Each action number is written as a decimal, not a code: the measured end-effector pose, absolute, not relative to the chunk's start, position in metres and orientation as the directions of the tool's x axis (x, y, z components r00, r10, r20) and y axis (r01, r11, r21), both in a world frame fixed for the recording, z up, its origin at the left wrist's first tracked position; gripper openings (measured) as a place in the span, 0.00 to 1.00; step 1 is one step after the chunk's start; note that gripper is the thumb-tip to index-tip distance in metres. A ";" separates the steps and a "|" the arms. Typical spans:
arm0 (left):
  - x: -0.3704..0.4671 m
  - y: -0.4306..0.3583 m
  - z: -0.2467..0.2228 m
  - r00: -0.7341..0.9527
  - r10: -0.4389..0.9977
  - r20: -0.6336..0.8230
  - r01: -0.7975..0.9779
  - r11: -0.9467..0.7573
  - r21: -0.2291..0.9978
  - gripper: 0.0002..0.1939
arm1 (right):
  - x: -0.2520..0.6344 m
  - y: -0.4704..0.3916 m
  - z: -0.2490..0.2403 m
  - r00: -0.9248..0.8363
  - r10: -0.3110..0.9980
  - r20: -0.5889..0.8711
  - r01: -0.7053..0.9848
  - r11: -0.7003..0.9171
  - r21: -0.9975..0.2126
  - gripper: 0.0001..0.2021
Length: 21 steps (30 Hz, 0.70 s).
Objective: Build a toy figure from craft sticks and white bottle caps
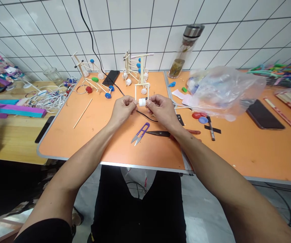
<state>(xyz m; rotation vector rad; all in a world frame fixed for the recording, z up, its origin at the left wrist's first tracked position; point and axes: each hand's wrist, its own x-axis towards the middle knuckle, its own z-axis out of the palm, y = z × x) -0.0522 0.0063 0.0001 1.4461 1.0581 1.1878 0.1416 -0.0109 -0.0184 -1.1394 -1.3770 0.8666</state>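
A small U-shaped frame of pale sticks (135, 91) stands between my hands above the orange table. My left hand (123, 109) is closed in a pinch on the lower end of its left stick. With thumb and forefinger, my right hand (162, 109) pinches the lower end of the right stick. A white cylinder (142, 102) sits between my fingertips, nearer the right ones; what fixes it there is hidden. Purple thread snips (140, 132) lie below my hands, blades spread. Beside them are pliers (159, 133) with red handles, partly under my right wrist.
Stick models with coloured wheels (94, 79) stand at the back, near a phone (111, 78). A black cable crosses the table. To the right are a glass bottle (179, 55), a plastic bag (226, 87), a marker (211, 130) and another phone (265, 114). A loose stick (83, 113) lies left.
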 end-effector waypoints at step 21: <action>-0.049 0.008 -0.002 0.147 0.975 0.166 0.004 -0.168 0.986 0.07 | 0.140 -0.011 -0.020 0.046 0.964 0.262 0.147 0.253 -0.956 0.09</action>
